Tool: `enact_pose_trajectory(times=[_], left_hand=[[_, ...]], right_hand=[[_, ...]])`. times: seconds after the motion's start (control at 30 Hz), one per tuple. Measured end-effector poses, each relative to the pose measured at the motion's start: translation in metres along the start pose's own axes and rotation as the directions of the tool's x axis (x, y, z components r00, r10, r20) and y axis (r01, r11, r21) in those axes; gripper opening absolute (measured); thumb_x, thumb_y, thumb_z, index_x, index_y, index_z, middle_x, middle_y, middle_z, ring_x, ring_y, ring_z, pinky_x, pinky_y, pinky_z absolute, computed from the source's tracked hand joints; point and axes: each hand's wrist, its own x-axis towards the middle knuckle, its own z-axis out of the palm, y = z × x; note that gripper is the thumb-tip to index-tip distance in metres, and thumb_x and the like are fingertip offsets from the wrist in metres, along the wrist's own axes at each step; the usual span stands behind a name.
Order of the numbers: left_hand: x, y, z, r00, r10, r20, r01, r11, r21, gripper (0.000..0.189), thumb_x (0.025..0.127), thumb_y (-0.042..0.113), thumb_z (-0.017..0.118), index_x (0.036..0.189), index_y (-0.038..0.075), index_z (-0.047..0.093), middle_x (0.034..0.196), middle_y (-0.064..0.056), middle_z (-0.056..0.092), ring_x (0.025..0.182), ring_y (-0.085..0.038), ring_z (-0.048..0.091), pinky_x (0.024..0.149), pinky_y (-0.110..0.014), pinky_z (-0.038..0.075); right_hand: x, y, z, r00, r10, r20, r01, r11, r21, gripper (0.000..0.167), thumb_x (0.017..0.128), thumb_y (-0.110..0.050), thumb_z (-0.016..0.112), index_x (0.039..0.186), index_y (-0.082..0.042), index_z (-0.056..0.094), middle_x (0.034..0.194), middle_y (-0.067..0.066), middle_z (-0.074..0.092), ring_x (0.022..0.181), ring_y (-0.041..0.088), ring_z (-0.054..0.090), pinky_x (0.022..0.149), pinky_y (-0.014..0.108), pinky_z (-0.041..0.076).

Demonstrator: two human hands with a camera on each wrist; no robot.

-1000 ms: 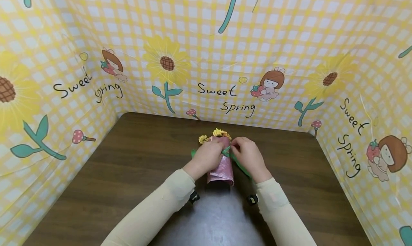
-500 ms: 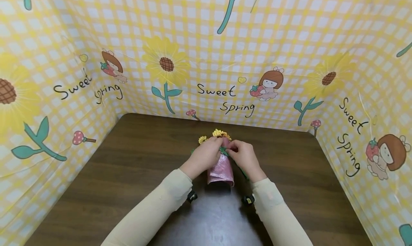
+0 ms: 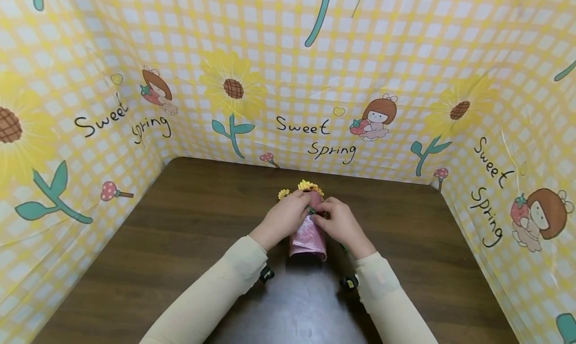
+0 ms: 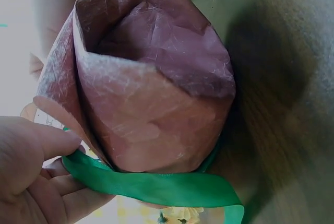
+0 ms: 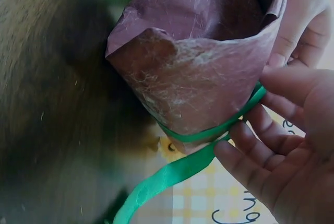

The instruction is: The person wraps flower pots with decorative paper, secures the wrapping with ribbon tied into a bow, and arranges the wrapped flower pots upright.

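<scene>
A bouquet of yellow flowers (image 3: 306,185) lies on the table in pink wrapping paper (image 3: 308,236), its open paper end towards me. A green ribbon (image 4: 156,187) runs round the wrap below the flowers, and a loose length of it hangs away in both wrist views. My left hand (image 3: 284,218) pinches the ribbon at the wrap's side between thumb and fingers. Opposite it, my right hand (image 3: 343,225) has thumb and fingertips on the green ribbon (image 5: 209,132) close against the paper. Fingers cover most of the ribbon's crossing in the head view.
A dark wooden table (image 3: 216,194) lies under the bouquet. Yellow checked cloth (image 3: 288,84) with printed flowers and lettering hangs along its back and both sides. A dark wrist camera (image 3: 267,274) sits beneath the left sleeve, and another camera (image 3: 348,283) by the right one.
My right hand has come slightly left and down, closer to the wrap and the left hand. Less of the green ribbon shows between the hands. The bouquet stays in place.
</scene>
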Motion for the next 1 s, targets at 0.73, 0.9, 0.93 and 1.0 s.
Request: enact_pose_trajectory(times=[0.73, 0.9, 0.93, 1.0], left_hand=[[0.0, 0.001, 0.0015, 0.999, -0.037, 0.018, 0.038, 0.999, -0.023, 0.037, 0.105, 0.016, 0.058, 0.141, 0.008, 0.059, 0.133, -0.014, 0.062, 0.118, -0.029, 0.065, 0.095, -0.044, 0.056], [0.0008, -0.0001, 0.0035, 0.998, -0.053, 0.021, 0.054, 0.997, -0.048, 0.038, 0.105, 0.016, 0.056, 0.142, 0.009, 0.058, 0.134, -0.013, 0.062, 0.119, -0.028, 0.065, 0.098, -0.044, 0.055], [0.0009, -0.0004, 0.0036, 0.998, -0.058, 0.019, 0.059, 0.997, -0.052, 0.038, 0.105, 0.015, 0.056, 0.142, 0.01, 0.059, 0.133, -0.013, 0.062, 0.119, -0.028, 0.065, 0.098, -0.044, 0.055], [0.0009, -0.0007, 0.0033, 0.998, -0.066, 0.015, 0.067, 0.996, -0.058, 0.037, 0.105, 0.015, 0.056, 0.142, 0.01, 0.059, 0.133, -0.012, 0.063, 0.119, -0.028, 0.065, 0.098, -0.044, 0.055]], right_hand=[[0.0058, -0.0019, 0.004, 0.998, 0.039, 0.052, -0.039, 0.999, 0.009, 0.028, 0.089, -0.029, 0.077, 0.079, -0.013, 0.057, 0.093, 0.004, 0.056, 0.08, 0.019, 0.051, 0.069, 0.033, 0.044], [0.0034, -0.0015, 0.0042, 0.999, 0.029, -0.033, -0.03, 0.999, -0.04, 0.014, 0.09, -0.019, 0.074, 0.089, -0.016, 0.061, 0.088, 0.001, 0.062, 0.08, 0.018, 0.057, 0.071, 0.035, 0.049], [0.0026, -0.0029, 0.0032, 0.998, 0.02, -0.052, -0.023, 0.998, -0.06, 0.013, 0.09, -0.017, 0.074, 0.092, -0.016, 0.062, 0.088, 0.0, 0.064, 0.08, 0.017, 0.059, 0.072, 0.035, 0.051], [0.001, -0.0061, 0.0011, 0.996, -0.007, -0.09, -0.004, 0.992, -0.124, 0.012, 0.09, -0.015, 0.075, 0.097, -0.015, 0.064, 0.089, 0.0, 0.068, 0.082, 0.018, 0.063, 0.073, 0.038, 0.054]])
